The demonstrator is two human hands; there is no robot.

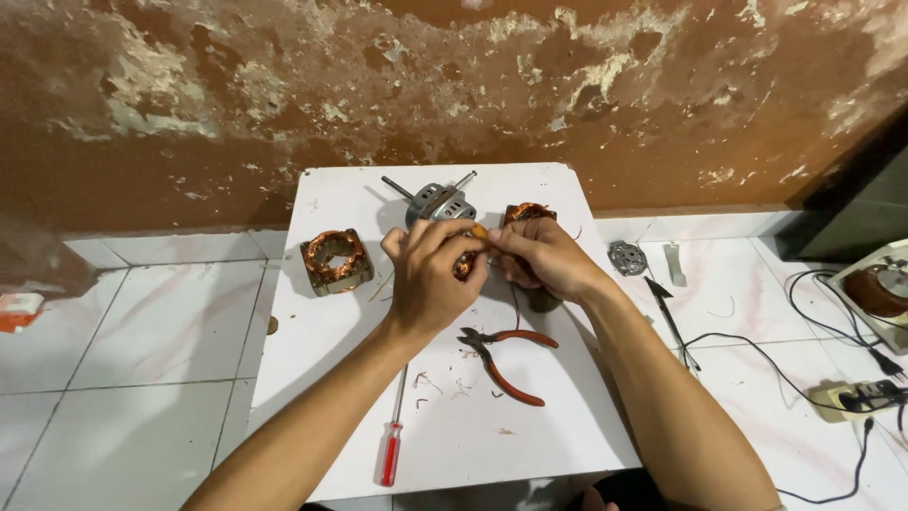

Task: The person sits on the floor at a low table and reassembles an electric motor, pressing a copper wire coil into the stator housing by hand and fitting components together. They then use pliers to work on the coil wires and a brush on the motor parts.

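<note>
Past the red-handled screwdriver (392,445) and red-handled pliers (504,358) on the white worktop (558,416), my left hand (430,274) and right hand (544,257) pinch a copper-wound coil piece (465,263), fingers closed, seemingly unpicking windings, needing gentle steady pulls.

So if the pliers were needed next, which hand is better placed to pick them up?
Probably the right hand: the pliers lie on the table just below it, handles toward that side. The left hand is about as near, but both hands are busy on the copper coil.
</note>
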